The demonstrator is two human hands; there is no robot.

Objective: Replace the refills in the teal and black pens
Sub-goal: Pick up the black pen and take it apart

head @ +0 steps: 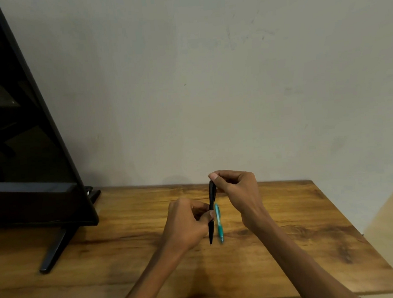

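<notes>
Above the desk [129, 260]: your two hands grip the black pen [211, 208].
Left hand [187, 222] pinches its lower half, right hand [237, 190] its top; teal pen [219, 224] lies beside.

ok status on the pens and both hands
Left hand grips black pen mid-barrel, right hand pinches its top. Teal pen on table, untouched. Nothing in the way.

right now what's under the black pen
The teal pen lies on the wooden table just right of the held black pen. The left hand covers the table beside it.

Wood table [292, 247]: teal pen [219, 222], TV [25, 138].
</notes>
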